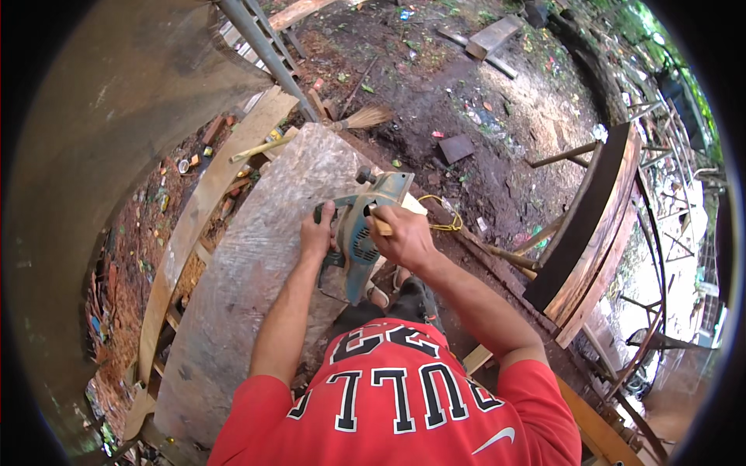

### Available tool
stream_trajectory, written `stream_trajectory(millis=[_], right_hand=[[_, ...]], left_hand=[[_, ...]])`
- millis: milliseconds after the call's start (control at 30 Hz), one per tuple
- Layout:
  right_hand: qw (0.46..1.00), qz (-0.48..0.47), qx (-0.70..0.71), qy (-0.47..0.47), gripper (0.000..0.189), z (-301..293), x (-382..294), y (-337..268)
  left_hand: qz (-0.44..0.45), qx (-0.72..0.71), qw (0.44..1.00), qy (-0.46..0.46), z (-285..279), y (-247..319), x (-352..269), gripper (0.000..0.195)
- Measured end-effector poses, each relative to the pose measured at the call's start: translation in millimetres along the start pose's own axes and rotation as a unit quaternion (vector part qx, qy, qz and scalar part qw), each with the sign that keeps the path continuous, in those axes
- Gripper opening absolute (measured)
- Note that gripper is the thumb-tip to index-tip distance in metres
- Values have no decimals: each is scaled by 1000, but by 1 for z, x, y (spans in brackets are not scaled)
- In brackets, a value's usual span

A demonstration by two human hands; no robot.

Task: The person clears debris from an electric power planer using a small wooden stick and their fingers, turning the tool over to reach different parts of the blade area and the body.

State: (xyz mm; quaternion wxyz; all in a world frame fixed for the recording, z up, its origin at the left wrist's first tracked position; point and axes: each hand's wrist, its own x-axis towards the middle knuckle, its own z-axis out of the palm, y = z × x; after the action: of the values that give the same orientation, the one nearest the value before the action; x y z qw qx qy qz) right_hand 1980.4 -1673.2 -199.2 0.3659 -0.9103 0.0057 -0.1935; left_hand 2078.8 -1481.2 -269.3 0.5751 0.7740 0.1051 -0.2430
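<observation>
A blue-green electric hand planer rests on a worn, whitish-stained wooden workbench top in front of me. My left hand grips its dark rear handle, with the thumb upright on top. My right hand is closed around a short tool's light wooden handle against the planer's body. The tool's working end is hidden by the hand and the planer. A dark round knob stands out at the planer's far end. Just beyond my right hand lies a pale wood piece.
A long plank runs left of the bench. A straw broom and a metal pole are beyond its far corner. Yellow cord loops at the right. Stacked boards lie on trestles farther right.
</observation>
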Motion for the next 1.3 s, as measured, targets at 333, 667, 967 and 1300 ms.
stream_trajectory(millis=[333,667,967,1300], right_hand=[[991,117,61,3,24,22,9,28],[994,97,20,-44,21,-12,6,5],[918,338,172,-119,33,-17,15,3],[953,271,79,-112,26,1,17,14]], left_hand=[[-1,33,999,10,3,3,-3,65],[7,23,1000,-2,-1,-2,1,63],[16,26,999,10,-2,-4,-4,61],[7,10,1000,7,0,-3,-4,61]])
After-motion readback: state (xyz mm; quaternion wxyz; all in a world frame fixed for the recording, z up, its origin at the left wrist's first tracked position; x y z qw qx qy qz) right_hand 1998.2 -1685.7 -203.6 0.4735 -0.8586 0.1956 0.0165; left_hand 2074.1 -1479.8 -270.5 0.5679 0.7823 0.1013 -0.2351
